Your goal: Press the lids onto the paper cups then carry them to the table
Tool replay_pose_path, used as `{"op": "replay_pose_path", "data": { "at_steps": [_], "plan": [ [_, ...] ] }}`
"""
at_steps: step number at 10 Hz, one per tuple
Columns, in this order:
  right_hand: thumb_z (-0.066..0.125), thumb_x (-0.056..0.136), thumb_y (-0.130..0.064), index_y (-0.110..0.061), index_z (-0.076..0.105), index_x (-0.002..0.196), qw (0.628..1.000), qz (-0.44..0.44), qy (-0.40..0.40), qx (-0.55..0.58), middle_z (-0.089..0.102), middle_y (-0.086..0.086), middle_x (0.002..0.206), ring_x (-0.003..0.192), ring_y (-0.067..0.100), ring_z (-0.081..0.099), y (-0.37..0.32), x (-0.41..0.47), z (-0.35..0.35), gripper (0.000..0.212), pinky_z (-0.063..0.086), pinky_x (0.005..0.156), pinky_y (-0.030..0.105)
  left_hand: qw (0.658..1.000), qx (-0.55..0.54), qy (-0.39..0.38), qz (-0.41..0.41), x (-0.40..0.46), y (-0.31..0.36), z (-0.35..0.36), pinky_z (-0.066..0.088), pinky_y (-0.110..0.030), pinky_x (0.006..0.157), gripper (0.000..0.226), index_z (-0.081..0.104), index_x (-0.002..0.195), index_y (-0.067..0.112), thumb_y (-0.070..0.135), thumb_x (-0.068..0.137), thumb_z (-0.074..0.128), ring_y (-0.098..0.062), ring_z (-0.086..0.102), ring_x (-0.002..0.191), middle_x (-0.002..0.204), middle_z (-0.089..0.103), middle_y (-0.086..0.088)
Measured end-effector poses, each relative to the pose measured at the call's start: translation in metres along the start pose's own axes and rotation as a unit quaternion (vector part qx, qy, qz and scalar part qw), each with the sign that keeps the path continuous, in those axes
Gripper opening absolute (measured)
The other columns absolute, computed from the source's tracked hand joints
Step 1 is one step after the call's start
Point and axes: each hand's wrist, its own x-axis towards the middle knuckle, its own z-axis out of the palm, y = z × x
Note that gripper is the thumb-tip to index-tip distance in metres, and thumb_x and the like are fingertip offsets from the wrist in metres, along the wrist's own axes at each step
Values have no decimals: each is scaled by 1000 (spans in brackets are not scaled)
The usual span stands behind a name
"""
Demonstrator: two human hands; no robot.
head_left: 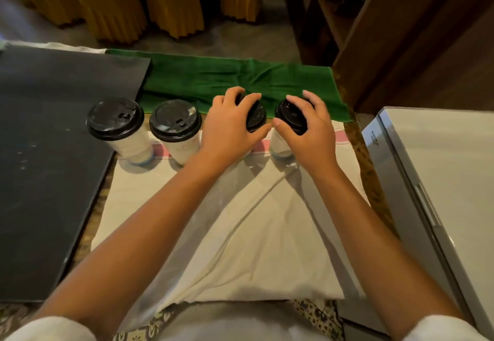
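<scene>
Several white paper cups with black lids stand in a row on a cream cloth (240, 233). The far-left cup (117, 129) and the second cup (177, 132) stand free, each with its lid on. My left hand (230, 127) grips the lid of the third cup (256, 117) from above. My right hand (307, 129) wraps over the lid of the fourth cup (290, 117), whose white body shows below my thumb. Both hands hide most of those two cups.
A green cloth (213, 78) lies just behind the cups. A dark board (48, 153) lies at the left, touching the far-left cup's side. A grey-white appliance (433, 180) stands at the right. Yellow-covered chairs (171, 4) and a wooden cabinet (401, 33) are beyond.
</scene>
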Motion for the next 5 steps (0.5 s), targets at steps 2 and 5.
{"op": "replay_pose_path", "data": {
  "at_steps": [2,5],
  "plan": [
    [41,101,-58,-32,62,139,1000,3,0,-1,44,-2,159,143,18,39,-4,1,2,51,34,107,29,999,15,-15,32,-1,-3,-4,48,-49,101,71,56,143,21,61,86,60,-35,49,131,144,55,-10],
    [35,104,-57,-27,50,150,999,-8,-34,-40,37,3,164,150,23,31,-7,2,-18,57,34,117,45,999,20,-15,28,-4,2,-15,34,-52,116,61,51,148,22,59,101,37,-34,34,148,154,46,-13]
  ]
}}
